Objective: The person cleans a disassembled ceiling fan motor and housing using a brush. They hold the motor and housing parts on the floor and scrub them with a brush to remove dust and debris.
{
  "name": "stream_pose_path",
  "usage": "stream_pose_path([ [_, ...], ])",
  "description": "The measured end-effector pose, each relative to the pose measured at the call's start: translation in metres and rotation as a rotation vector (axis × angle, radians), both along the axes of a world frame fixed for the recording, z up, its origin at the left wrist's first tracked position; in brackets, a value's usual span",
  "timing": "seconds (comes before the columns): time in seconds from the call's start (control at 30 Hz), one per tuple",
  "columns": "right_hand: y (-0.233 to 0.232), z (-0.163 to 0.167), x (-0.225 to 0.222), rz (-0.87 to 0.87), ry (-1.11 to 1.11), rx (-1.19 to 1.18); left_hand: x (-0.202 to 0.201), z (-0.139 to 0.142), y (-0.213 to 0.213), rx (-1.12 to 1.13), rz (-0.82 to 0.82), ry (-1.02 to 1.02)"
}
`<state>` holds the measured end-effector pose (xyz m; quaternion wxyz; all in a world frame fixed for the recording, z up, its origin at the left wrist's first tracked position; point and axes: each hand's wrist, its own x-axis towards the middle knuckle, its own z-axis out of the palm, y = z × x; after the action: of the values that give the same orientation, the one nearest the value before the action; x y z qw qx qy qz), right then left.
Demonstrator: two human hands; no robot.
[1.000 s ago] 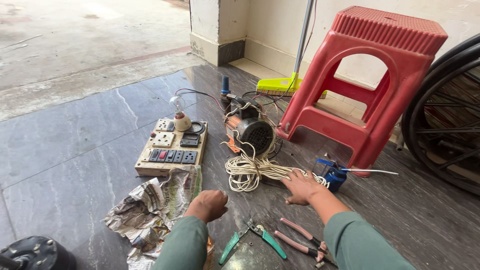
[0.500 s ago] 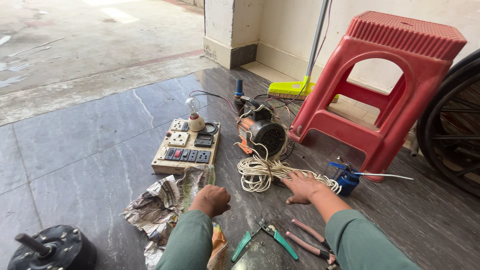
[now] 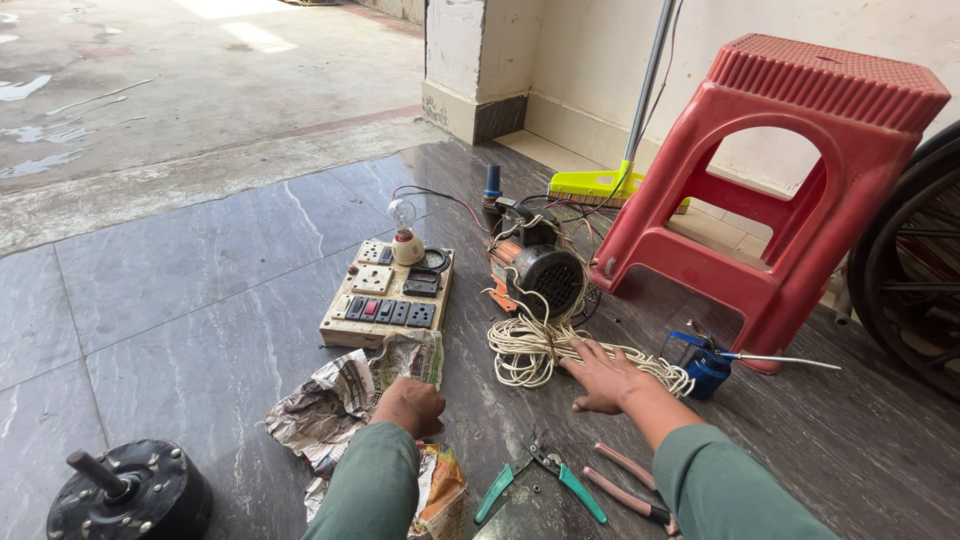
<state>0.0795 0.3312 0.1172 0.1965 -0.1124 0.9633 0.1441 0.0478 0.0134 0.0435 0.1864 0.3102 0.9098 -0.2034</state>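
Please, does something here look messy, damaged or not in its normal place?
Yes. The white wire coil is loose and tangled under the right hand. Crumpled newspaper lies by the left hand. A black motor sits detached on the floor, and the switch board with a bulb lies flat.

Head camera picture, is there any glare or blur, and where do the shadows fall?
Head view: sharp throughout, no motion blur on the left hand or right hand; soft daylight, with pale sheen on the dark floor tiles and wet-looking bright patches on the concrete beyond; faint shadow under the red stool; wide-angle bending at the edges.
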Motion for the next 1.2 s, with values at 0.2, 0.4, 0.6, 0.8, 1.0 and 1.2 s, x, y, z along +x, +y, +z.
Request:
stream_pose_path([
  [0.2,0.006,0.005,0.003,-0.016,-0.009,-0.007,-0.002,0.005,-0.002,0.033,-0.028,0.003],
  [0.4,0.006,0.005,0.0,-0.007,-0.005,0.011,0.0,0.016,0.006,0.021,-0.017,0.007],
  [0.6,0.004,0.003,0.001,0.005,0.013,-0.006,0.007,0.022,0.011,0.022,-0.023,0.016],
  [0.8,0.004,0.008,0.003,0.002,0.018,-0.01,0.006,0.023,0.009,0.035,-0.018,0.019],
  [1.0,0.003,0.01,0.004,0.005,-0.002,0.008,0.004,0.022,0.006,0.022,-0.03,0.024],
  [1.2,0.002,0.006,0.004,-0.005,0.022,0.013,0.008,0.024,0.002,0.022,-0.027,0.032],
])
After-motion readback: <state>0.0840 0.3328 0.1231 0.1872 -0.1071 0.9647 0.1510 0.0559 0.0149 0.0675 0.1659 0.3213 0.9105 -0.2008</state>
